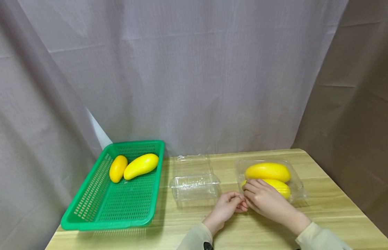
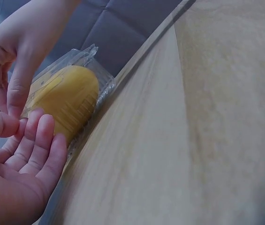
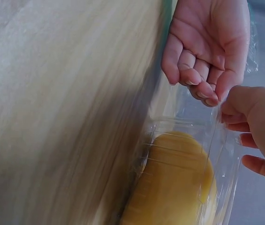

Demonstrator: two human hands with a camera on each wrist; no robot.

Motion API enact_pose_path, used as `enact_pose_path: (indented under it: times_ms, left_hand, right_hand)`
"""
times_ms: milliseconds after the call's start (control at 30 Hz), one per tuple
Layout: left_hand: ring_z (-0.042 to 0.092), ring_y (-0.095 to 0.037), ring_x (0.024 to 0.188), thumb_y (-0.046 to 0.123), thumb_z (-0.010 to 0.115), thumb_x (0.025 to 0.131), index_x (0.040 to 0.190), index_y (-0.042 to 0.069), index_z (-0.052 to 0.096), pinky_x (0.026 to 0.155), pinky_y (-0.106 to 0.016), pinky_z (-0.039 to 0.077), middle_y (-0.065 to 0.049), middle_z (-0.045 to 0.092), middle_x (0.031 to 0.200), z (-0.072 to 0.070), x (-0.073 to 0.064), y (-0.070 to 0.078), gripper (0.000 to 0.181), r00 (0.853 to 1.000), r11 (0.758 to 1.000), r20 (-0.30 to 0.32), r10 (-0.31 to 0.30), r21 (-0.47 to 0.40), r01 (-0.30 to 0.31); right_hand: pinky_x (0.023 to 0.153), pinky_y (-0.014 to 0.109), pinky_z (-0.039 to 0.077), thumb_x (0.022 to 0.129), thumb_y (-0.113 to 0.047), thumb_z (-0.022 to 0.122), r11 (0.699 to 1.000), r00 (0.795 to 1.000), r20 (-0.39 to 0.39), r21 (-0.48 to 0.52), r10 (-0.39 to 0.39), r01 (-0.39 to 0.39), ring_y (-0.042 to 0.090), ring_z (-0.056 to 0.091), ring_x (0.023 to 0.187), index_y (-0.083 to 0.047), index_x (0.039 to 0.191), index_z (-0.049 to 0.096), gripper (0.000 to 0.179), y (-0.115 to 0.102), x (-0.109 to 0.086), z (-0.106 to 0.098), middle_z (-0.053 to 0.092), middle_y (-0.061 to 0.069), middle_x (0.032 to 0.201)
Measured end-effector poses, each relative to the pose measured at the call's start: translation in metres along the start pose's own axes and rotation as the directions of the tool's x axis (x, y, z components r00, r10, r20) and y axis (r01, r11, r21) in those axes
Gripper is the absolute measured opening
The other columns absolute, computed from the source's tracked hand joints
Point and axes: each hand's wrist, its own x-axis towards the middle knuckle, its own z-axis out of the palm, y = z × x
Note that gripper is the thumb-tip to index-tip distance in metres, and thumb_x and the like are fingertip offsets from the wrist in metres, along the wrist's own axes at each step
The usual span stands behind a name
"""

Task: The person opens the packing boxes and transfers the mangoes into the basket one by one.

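A clear plastic clamshell box with two yellow mango-like fruits inside stands on the right part of the table; its lid lies over the fruits. One fruit is at the back, and the nearer fruit is partly behind my right hand. With thumb and fingertips, that hand pinches the box's left edge. Beside it, my left hand pinches the same edge, its other fingers curled, palm visible in the right wrist view. The fingertips of both hands nearly meet; the exact bit of rim between them is hidden.
A green plastic basket stands at the left, holding an orange-yellow fruit and a longer yellow fruit. Between basket and hands, an empty clear clamshell box lies with its lid raised. Grey curtains hang behind the wooden table.
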Motion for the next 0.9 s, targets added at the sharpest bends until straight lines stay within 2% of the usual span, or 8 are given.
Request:
enact_pose_path:
  times_ms: [67,200,300,500,700,800,900]
  left_hand:
    - [0.064,-0.009,0.069,0.009,0.055,0.099,0.096,-0.002,0.066,0.074,-0.028,0.058,-0.001,0.068,0.08,-0.001,0.001,-0.001,0.016,1.0,1.0,-0.004,0.002,-0.002,-0.002]
    - [0.063,-0.009,0.068,0.008,0.056,0.098,0.096,-0.002,0.067,0.07,-0.024,0.057,-0.002,0.068,0.079,-0.001,0.003,-0.002,0.015,1.0,1.0,-0.018,-0.007,-0.015,0.007]
    - [0.063,-0.009,0.066,0.008,0.056,0.096,0.097,-0.001,0.068,0.067,-0.023,0.056,-0.002,0.067,0.078,0.0,0.005,-0.003,0.015,0.999,1.0,-0.032,-0.02,-0.017,0.02]
    - [0.062,-0.009,0.065,0.007,0.056,0.093,0.092,-0.001,0.069,0.067,-0.024,0.057,-0.001,0.065,0.074,0.004,0.009,0.0,0.016,0.998,0.999,-0.044,-0.033,0.004,0.033]
    - [0.062,-0.009,0.063,0.007,0.057,0.09,0.088,-0.001,0.07,0.066,-0.023,0.057,0.0,0.064,0.071,0.006,0.009,0.003,0.015,0.997,0.998,-0.06,-0.05,0.021,0.052]
    - [0.061,-0.009,0.063,0.006,0.057,0.089,0.087,-0.001,0.07,0.065,-0.023,0.057,0.001,0.064,0.071,0.007,0.009,0.004,0.015,0.997,0.998,-0.063,-0.054,0.019,0.055]
    - [0.061,-0.009,0.063,0.006,0.057,0.088,0.086,0.0,0.07,0.064,-0.022,0.056,0.001,0.064,0.07,0.007,0.009,0.005,0.015,0.996,0.998,-0.071,-0.056,0.021,0.058]
  right_hand:
    - [0.085,0.044,0.054,0.086,-0.02,0.068,1.0,1.0,-0.011,0.002,-0.014,0.014,0.026,0.063,0.099,-0.009,0.085,0.069,0.012,-0.001,0.002,0.002,0.067,0.002,0.094]
    - [0.088,0.041,0.054,0.077,-0.016,0.074,0.999,0.999,-0.008,-0.008,-0.04,0.04,0.025,0.062,0.097,-0.009,0.083,0.065,0.013,0.001,0.003,0.006,0.064,0.001,0.09]
    - [0.089,0.04,0.054,0.077,-0.016,0.071,0.998,0.998,-0.004,-0.023,-0.056,0.055,0.024,0.061,0.095,-0.009,0.083,0.061,0.013,0.002,0.003,0.009,0.062,0.001,0.088]
    - [0.086,0.035,0.053,0.081,-0.016,0.061,0.996,0.996,-0.021,-0.031,-0.081,0.08,0.021,0.058,0.092,-0.007,0.086,0.06,0.01,0.003,0.001,0.01,0.059,0.002,0.089]
    - [0.087,0.034,0.053,0.084,-0.015,0.058,0.998,0.997,-0.047,-0.005,-0.057,0.057,0.021,0.058,0.094,-0.007,0.088,0.061,0.009,0.002,-0.003,0.012,0.059,0.002,0.093]
    - [0.087,0.034,0.052,0.088,-0.016,0.054,0.999,0.997,-0.06,0.005,-0.05,0.05,0.021,0.058,0.095,-0.007,0.089,0.062,0.012,0.002,-0.003,0.014,0.06,0.002,0.094]
    - [0.086,0.034,0.052,0.097,-0.019,0.047,0.999,0.996,-0.073,0.008,-0.048,0.049,0.021,0.058,0.094,-0.007,0.089,0.063,0.022,0.003,-0.004,0.015,0.06,0.003,0.094]
